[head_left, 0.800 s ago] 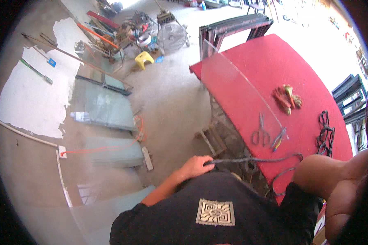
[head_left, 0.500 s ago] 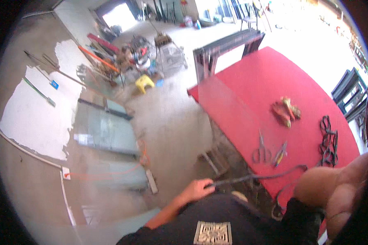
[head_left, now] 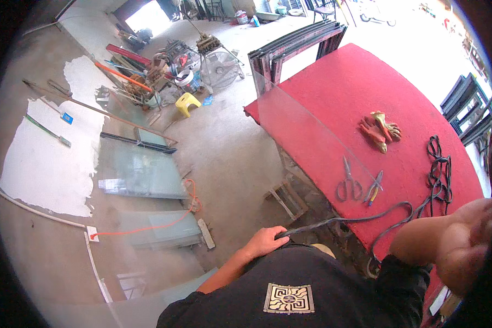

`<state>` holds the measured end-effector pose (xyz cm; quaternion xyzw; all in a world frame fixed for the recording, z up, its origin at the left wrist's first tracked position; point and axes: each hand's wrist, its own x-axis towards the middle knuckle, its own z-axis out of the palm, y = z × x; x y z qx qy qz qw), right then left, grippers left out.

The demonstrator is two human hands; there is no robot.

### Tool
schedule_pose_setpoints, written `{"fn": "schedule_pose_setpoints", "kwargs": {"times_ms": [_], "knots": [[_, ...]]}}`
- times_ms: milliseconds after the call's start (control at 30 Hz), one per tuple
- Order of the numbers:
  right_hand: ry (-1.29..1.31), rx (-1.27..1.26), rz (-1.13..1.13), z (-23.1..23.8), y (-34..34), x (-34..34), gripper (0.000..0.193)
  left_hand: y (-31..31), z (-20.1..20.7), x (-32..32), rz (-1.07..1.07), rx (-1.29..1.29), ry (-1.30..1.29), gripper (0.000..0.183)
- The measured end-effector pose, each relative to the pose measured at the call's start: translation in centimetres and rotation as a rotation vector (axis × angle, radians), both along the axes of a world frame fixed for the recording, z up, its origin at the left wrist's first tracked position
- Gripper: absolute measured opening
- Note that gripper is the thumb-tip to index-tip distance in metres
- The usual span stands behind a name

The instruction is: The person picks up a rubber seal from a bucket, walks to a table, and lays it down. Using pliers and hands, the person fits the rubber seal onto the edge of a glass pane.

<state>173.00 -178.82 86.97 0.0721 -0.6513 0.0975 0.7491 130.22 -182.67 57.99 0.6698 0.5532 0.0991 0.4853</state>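
Note:
My left hand (head_left: 266, 240) is at my waist, its fingers wrapped around the end of a long black flexible strip (head_left: 361, 218). From there the strip runs right over the edge of a red-covered table (head_left: 311, 115) and curves toward a loosely looped bundle (head_left: 438, 175). My right hand (head_left: 470, 235) is raised close to the view at the right edge; its fingers are partly cut off and dark, so any grip is hidden. On the table lie scissors (head_left: 349, 183), pliers with yellow-and-blue handles (head_left: 374, 188) and a pair of orange-and-cream work gloves (head_left: 380, 131).
A clear glass sheet (head_left: 306, 131) lies along the table's left side. Dark frames (head_left: 295, 49) lean at its far end. A small wooden stool (head_left: 286, 201) stands left of the table. Glass panes (head_left: 142, 169) lean by the left wall, with an orange cable (head_left: 147, 232) across them.
The whole scene has shifted slightly up and left in the view, which is sharper now. My left hand keeps its hold on the strip, which sags a little more.

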Motion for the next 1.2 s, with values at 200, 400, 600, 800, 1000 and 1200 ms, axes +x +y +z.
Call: {"fn": "schedule_pose_setpoints", "kwargs": {"times_ms": [200, 400, 600, 800, 1000, 1200], "knots": [[0.066, -0.693, -1.176, -9.7, 3.1, 3.3, 0.02, 1.4, -0.9, 2.0, 0.017, -0.059, -0.025, 0.035], [-0.554, -1.479, -1.287, -29.8, 5.7, 9.5, 0.033, 0.2, -0.3, 1.9, 0.051, -0.115, 0.046, 0.03], [-0.741, -2.066, -1.185, -40.2, 5.8, 8.7, 0.07, 0.2, 0.0, 2.8, -0.034, -0.033, 0.112, 0.028], [-0.774, -2.139, -1.241, -41.0, 6.5, 4.3, 0.086, -1.0, 0.8, 3.7, -0.018, -0.059, 0.14, 0.028], [-0.899, -2.239, -1.116, -42.6, 8.0, 7.0, 0.083, -1.7, 1.0, 4.0, 0.025, -0.069, 0.141, 0.029], [-0.911, -2.273, -1.14, -42.3, 5.8, 8.3, 0.075, -1.5, 0.8, 3.7, 0.029, -0.053, 0.116, 0.031]]}}
